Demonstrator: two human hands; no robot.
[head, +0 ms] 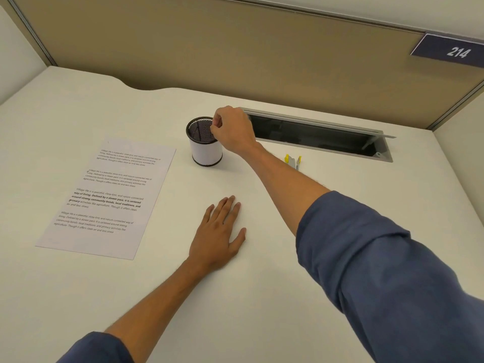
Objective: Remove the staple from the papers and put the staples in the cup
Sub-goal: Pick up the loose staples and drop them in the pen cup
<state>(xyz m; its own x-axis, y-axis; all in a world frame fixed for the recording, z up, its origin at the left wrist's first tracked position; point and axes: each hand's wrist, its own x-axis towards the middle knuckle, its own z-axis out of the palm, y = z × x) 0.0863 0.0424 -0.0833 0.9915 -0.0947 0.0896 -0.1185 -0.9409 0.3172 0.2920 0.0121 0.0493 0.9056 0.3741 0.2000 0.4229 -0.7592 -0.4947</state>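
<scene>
The right hand [233, 129] hangs over the mesh cup [205, 141], its pinched grip directly above the mouth; any staple there is too small to see.

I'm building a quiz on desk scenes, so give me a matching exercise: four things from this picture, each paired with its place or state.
Things:
1. left hand
2. right hand
3. papers
4. staple remover

Places or states:
A. lying beside the right forearm, yellow-handled
B. fingers pinched over the cup's rim
C. flat on the desk, palm down
D. lying left of the cup

Pairs: 1-C, 2-B, 3-D, 4-A
</scene>
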